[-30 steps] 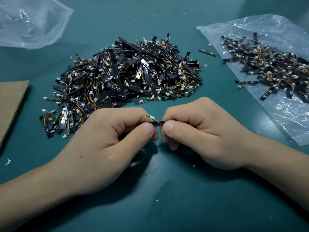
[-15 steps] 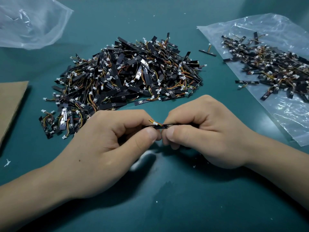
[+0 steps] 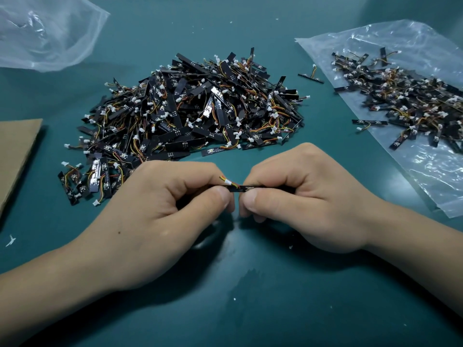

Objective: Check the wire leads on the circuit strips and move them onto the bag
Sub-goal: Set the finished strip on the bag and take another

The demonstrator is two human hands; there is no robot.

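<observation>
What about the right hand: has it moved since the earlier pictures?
No: the right hand, pinching the strip, keeps the same gap to the pile.

Circuit strip (image 3: 236, 188) held level, pile (image 3: 190, 113) heaped, bag (image 3: 426, 176) flat

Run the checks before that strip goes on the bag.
1. Strip gripped: ok, left hand and right hand each pinch an end.
2. Leads exposed for checking: ok, they stick up between the thumbs.
3. Leads sound: cannot tell, too small.
4. Bag lying flat, to the right: ok.
5. Room on bag: ok, bare plastic along its near side.
</observation>
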